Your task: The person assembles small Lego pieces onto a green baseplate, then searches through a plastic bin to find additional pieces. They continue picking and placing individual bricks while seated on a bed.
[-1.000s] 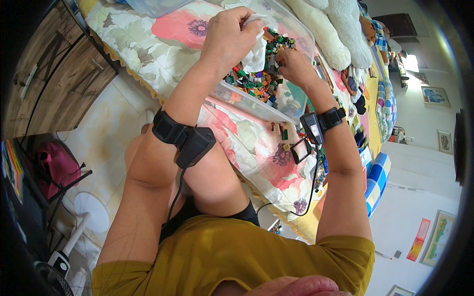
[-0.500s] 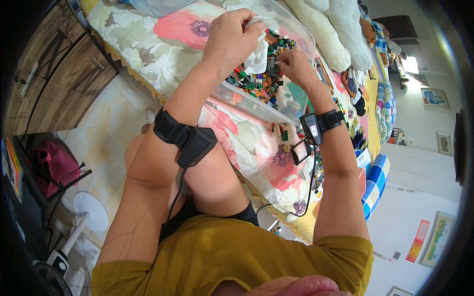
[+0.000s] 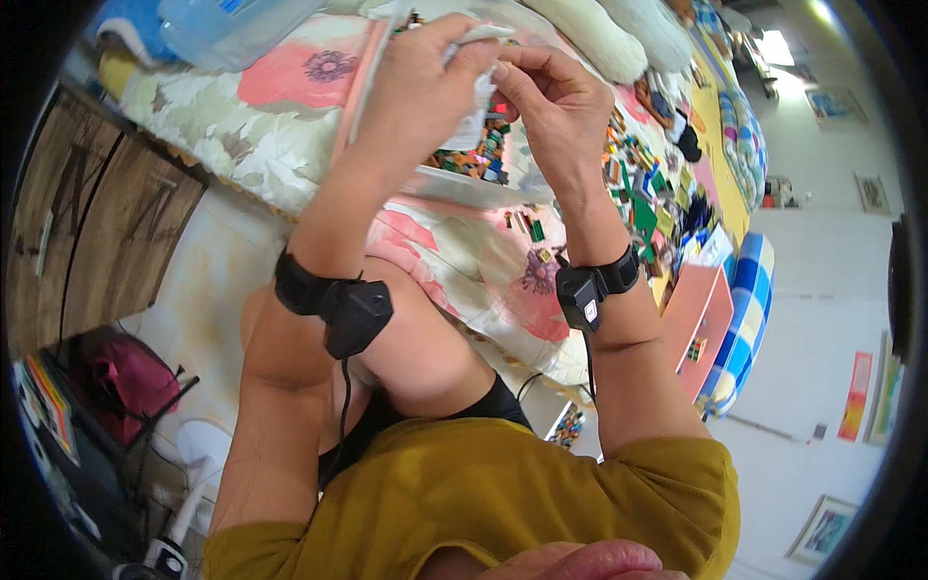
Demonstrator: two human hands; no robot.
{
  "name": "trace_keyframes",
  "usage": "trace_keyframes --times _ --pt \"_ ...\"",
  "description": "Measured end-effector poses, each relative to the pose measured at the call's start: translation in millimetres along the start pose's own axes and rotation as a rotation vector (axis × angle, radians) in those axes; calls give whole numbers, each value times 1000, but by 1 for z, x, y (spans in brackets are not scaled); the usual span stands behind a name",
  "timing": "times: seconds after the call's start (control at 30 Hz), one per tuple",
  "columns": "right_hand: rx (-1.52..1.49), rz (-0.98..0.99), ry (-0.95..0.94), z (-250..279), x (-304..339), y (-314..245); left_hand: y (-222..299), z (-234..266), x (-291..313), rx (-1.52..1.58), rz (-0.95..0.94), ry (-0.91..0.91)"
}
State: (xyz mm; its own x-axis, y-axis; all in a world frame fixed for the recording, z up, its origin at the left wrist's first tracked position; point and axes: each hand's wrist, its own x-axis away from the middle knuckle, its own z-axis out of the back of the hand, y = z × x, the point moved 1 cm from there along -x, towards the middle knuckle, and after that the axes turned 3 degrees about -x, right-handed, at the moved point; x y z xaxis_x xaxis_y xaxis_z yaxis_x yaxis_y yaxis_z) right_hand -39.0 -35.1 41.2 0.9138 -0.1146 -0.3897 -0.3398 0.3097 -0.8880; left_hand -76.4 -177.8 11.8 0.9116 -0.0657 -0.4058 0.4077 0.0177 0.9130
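My left hand (image 3: 420, 87) and my right hand (image 3: 556, 106) are raised together over a clear plastic tray (image 3: 454, 184) of small coloured toy bricks (image 3: 483, 155). Both pinch a small white plastic bag (image 3: 478, 72) between their fingertips; what is inside the bag is hidden. The tray lies on a floral bedspread (image 3: 290, 106). Each wrist carries a black strap with a small device.
Loose coloured bricks (image 3: 643, 184) are scattered on the bed to the right. A pink booklet (image 3: 696, 319) lies by a blue checked cloth (image 3: 744, 309). A clear blue-lidded box (image 3: 227, 29) stands top left, a wooden cabinet (image 3: 87, 222) at left, a fan (image 3: 193, 464) on the floor.
Both hands rose from the tray toward the camera and came together on the white bag. The view also shifted, so the bed and tray sit lower in frame.
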Motion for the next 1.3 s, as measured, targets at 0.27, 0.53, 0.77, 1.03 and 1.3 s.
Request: trace_keyframes --times 0.27,0.53,0.77,1.03,1.3 --pt "-13 -196 460 125 75 38 6 54 -17 -207 -60 88" --pt "-91 -512 331 165 164 90 -15 81 -4 -812 78 107" --pt "141 -380 389 182 198 81 -58 73 2 -760 160 -303" --pt "594 -205 514 230 330 69 -78 80 7 -292 874 -404" --pt "873 -157 693 281 420 94 -76 77 15 -29 919 -304"
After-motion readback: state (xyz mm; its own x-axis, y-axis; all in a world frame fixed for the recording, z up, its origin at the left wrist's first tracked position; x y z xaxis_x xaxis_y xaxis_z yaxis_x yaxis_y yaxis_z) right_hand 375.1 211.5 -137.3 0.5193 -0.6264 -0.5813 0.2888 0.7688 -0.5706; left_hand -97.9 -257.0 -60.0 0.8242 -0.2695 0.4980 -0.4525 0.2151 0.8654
